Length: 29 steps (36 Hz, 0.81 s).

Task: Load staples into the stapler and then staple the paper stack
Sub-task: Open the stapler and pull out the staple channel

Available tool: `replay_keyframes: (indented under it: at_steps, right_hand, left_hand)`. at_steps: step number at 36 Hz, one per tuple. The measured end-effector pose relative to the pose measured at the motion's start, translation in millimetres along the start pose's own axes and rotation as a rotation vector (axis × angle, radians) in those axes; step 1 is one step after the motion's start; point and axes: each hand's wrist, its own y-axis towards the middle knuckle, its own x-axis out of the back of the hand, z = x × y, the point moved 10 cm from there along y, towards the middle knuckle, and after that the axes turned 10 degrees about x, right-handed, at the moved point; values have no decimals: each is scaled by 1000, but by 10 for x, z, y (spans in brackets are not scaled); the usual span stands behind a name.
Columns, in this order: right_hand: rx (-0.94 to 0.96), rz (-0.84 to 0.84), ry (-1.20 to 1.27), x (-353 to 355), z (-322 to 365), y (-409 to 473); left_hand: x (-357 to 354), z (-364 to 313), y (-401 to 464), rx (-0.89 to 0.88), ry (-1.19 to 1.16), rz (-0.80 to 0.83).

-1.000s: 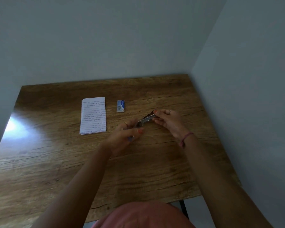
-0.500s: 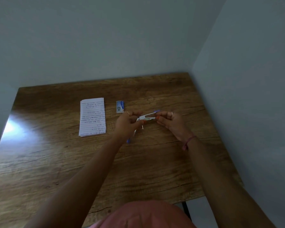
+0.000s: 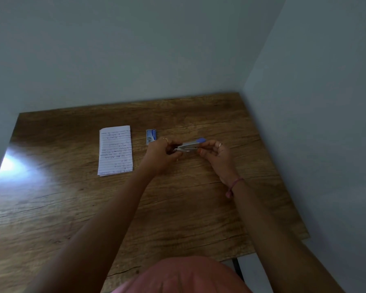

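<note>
The wooden table (image 3: 72,208) fills most of the view and stands in the corner of two pale walls. On it, at about 10 o'clock from the hands, lies the paper stack (image 3: 115,150), flat, with lined sheets and handwriting. Just beside the left hand, at 11 o'clock from it, lies the small blue staple box (image 3: 150,136), apart from the paper.

The stapler (image 3: 191,145) is not on the table: the person holds it in the air over the middle of the table, between both hands, with its blue end pointing to 2 o'clock. The left hand (image 3: 163,156) has its fingers curled round the near, metal end. The right hand (image 3: 217,154) pinches the far end with thumb and fingertips. A pink band sits on the right wrist.

The step in hand seems to be the loading: the stapler is being opened or checked, and the paper is untouched. If the magazine is open cannot be told at this size. The next move probably calls for one hand to let go and bring staples from the box.
</note>
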Motion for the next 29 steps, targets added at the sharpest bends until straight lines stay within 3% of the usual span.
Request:
replay_keyframes:
  at_steps: [4, 9, 17, 23, 29]
  right_hand:
    - [10, -28, -13, 5, 49, -9]
    - [104, -91, 7, 50, 346, 25]
    - [186, 44, -165, -66, 678, 65]
    - [200, 43, -148, -100, 755, 82]
    - [207, -23, -147, -79, 806, 139]
  left_hand:
    - [58, -60, 6, -19, 44, -9]
    - [200, -108, -81, -68, -161, -50]
    - [266, -127, -103, -67, -201, -38]
    - [234, -17, -65, 22, -238, -32]
    - [-5, 237, -106, 289, -694, 128]
